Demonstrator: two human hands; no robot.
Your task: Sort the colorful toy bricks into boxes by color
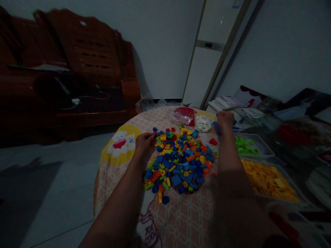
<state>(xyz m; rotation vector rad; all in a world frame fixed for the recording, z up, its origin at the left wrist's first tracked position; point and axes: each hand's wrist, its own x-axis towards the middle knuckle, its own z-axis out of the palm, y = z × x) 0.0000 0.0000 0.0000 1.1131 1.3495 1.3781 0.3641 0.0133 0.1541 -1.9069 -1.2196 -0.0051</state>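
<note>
A heap of small plastic bricks [178, 160] in blue, yellow, red, orange and green lies on a round table under a patterned cloth [176, 220]. My left hand [143, 142] rests at the heap's left edge, fingers curled onto the bricks there. My right hand [225, 121] is closed at the heap's far right, near a loose red brick [213, 141]; something blue shows under it, and the blur hides whether it is held.
A red lidded box [184, 115] and a tub of white pieces [203, 123] stand at the table's far side. Trays of green bricks [245, 146] and yellow bricks [269, 179] sit on the right. A dark wooden sofa [77, 69] stands left, a white cabinet [209, 51] behind.
</note>
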